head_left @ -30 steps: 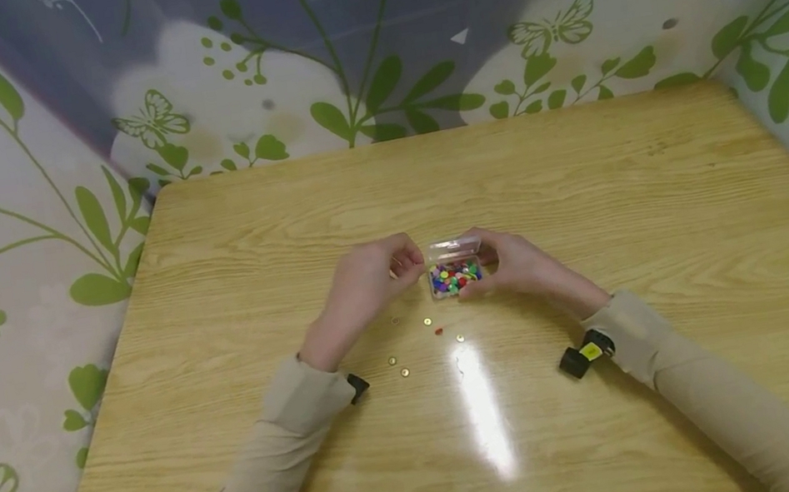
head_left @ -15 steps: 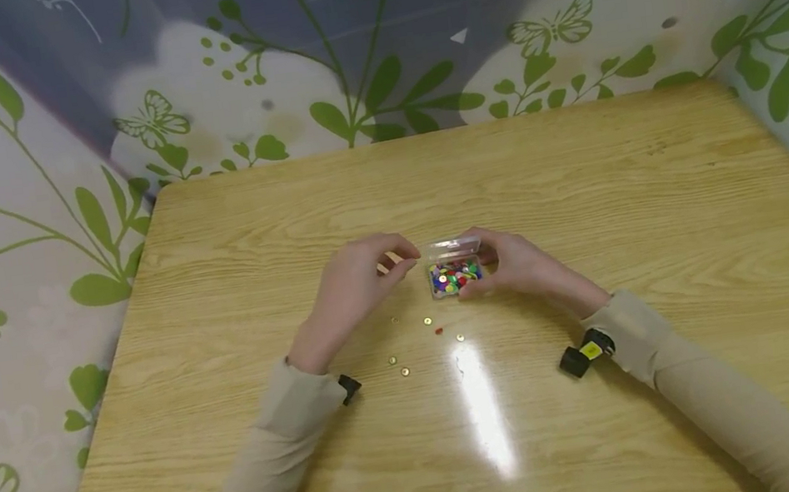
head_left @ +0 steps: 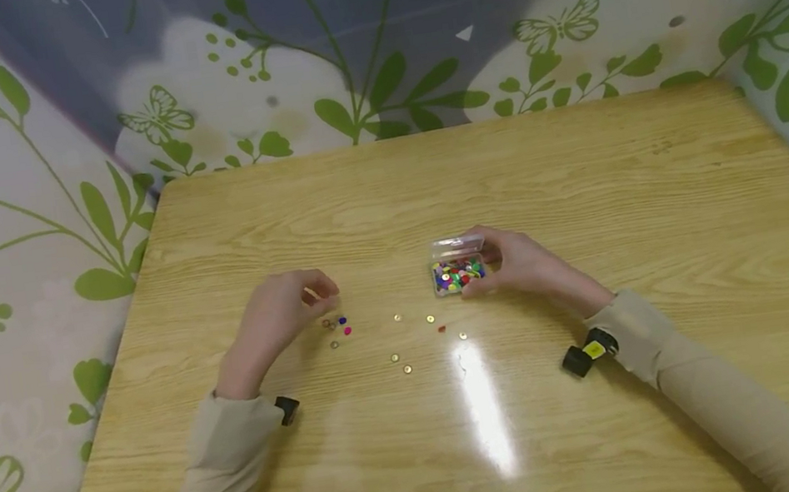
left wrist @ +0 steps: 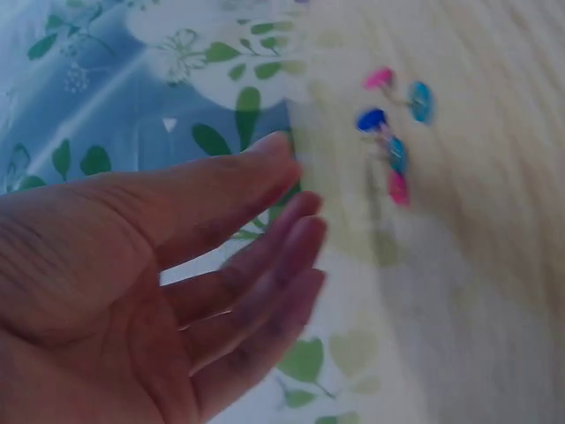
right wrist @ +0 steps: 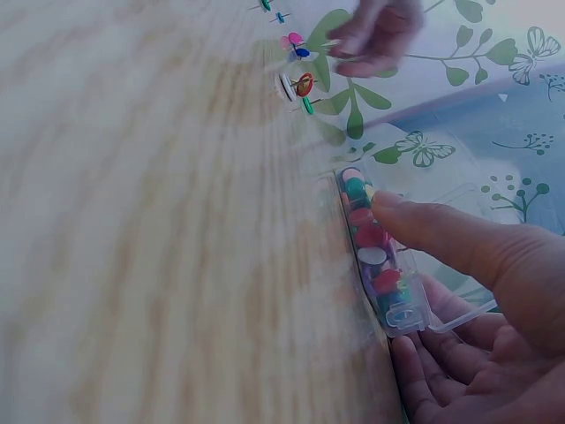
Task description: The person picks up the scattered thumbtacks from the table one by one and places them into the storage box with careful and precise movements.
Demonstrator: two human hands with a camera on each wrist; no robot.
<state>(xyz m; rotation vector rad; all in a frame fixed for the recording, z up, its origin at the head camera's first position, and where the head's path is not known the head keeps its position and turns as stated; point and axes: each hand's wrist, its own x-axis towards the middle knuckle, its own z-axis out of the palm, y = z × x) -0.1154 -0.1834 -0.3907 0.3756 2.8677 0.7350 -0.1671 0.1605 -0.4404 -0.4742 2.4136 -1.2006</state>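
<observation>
My left hand hovers over the left part of the table with its fingers loosely bent. In the left wrist view nothing shows between that hand's thumb and fingertips. Just beside them lies a small group of thumbtacks, among them a dark blue thumbtack, a pink thumbtack and a teal thumbtack. Near the table's middle my right hand grips a small clear plastic box by its right side, thumb at the front. Its hinged lid stands raised, and many-coloured thumbtacks fill it.
Several more thumbtacks lie scattered in front of the box, including a red thumbtack and a brass-looking thumbtack. The wooden table meets a leaf-patterned covering at its far and left edges.
My left hand has moved left, away from the box, uncovering the thumbtack group on the left. One second ago its fingertips were close together at the box's edge. The right hand still holds the box.
</observation>
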